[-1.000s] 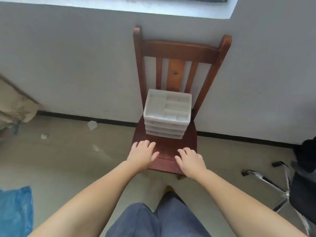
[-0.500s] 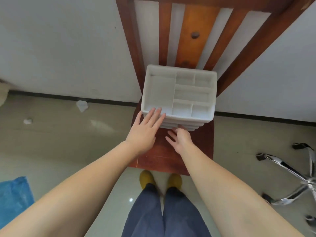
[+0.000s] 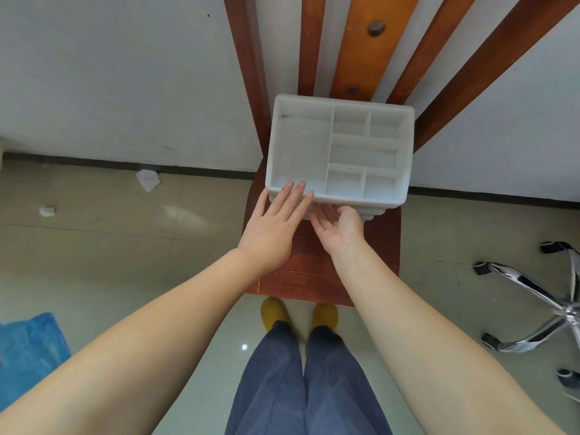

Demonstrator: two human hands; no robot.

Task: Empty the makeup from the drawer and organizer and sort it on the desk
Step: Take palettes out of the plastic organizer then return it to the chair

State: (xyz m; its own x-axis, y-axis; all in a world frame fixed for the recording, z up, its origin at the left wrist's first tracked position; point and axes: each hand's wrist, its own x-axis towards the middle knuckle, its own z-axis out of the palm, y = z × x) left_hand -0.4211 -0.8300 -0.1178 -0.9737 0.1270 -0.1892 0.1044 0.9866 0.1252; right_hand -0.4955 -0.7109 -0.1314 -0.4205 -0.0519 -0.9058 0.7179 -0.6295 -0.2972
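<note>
Organizer (image 3: 339,155): a white plastic unit with a divided top tray and shallow drawers stacked beneath, standing at the back of the seat of a wooden chair (image 3: 317,277) against the wall.

Head view:
- Every top compartment that shows is bare; no makeup is visible in any of them.
- Left hand (image 3: 270,227) lies flat, fingers straight, with its fingertips (image 3: 296,188) resting on the front rim of the tray. This grip is open and holds nothing.
- Right hand (image 3: 340,229) is turned palm up below the front edge, fingers reaching under it toward the drawer fronts. Whether they have hooked a drawer cannot be told; the tips are hidden.
- All drawers appear pushed in; their contents are not visible.
- No desk surface is in view.

Judged progress: early. No item is seen removed or sorted. Opening the drawers, emptying them and sorting all remain.
</note>
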